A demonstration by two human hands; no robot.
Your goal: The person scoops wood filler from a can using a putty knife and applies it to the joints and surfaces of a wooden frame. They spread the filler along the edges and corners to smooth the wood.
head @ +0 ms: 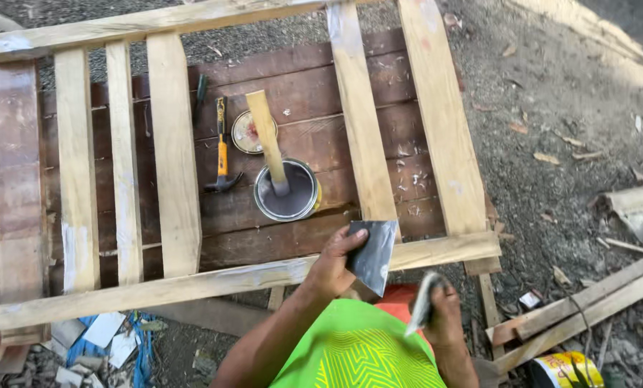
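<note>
My left hand (332, 266) grips a flat blade (372, 255), my right hand (443, 316) grips a scraper (423, 302); a slip could tip the can (287, 190).

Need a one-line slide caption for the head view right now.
Left hand holds a flat scraper blade, right hand a second blade, over a slatted wooden frame beside an open can.

an outdoor carpentry yard on bare dirt ground (551, 108), strewn with dry leaves and wood shavings. a rough slatted wooden frame (174, 154) lies over dark planks (307, 79), with a hammer (223, 154), an open paint can (287, 190) and loose timber offcuts (580, 309) lying around.
</note>
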